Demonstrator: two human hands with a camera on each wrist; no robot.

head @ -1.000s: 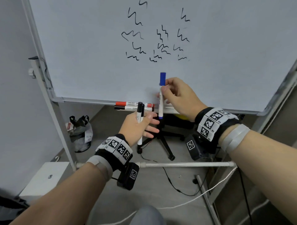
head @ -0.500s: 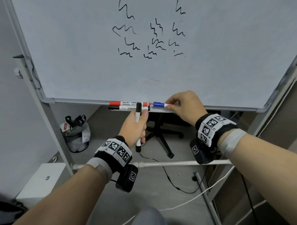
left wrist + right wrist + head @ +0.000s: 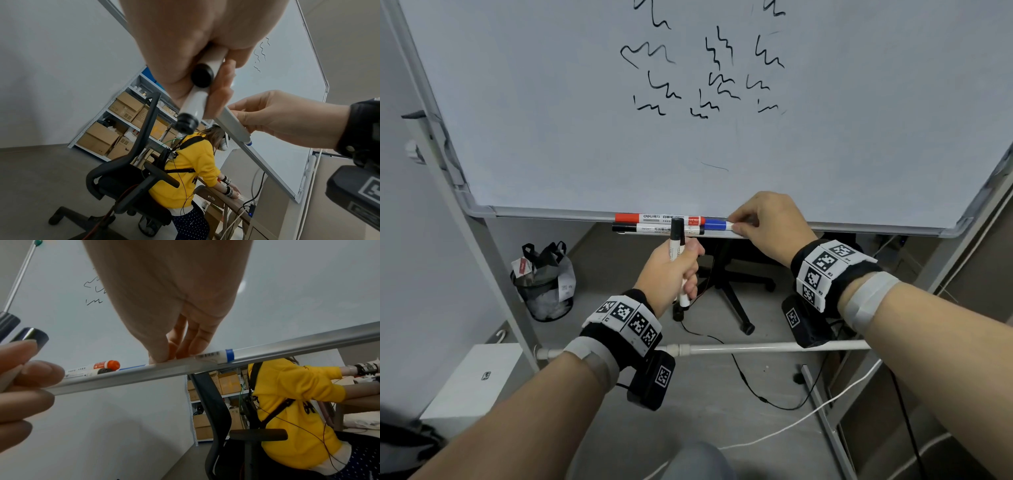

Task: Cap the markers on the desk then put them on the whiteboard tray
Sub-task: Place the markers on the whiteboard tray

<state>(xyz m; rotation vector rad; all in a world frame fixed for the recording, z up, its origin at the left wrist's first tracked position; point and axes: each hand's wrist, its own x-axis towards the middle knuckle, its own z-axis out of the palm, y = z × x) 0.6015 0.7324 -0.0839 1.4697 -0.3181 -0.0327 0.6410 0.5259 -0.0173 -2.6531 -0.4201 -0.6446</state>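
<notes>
Under the right hand [image 3: 767, 222], a blue-capped marker [image 3: 717, 225] lies flat in the whiteboard tray [image 3: 308, 344], the fingertips [image 3: 162, 356] pinching its barrel, probably to settle it so it cannot roll off the lip. Just left of that hand, the tray already holds a red marker [image 3: 654, 218] and a black marker [image 3: 650, 228], side by side lengthwise. Below and nearer the body, the left hand [image 3: 671, 270] is clamped round two black-capped markers [image 3: 676, 240], held upright, likely kept ready for handing across to the tray.
</notes>
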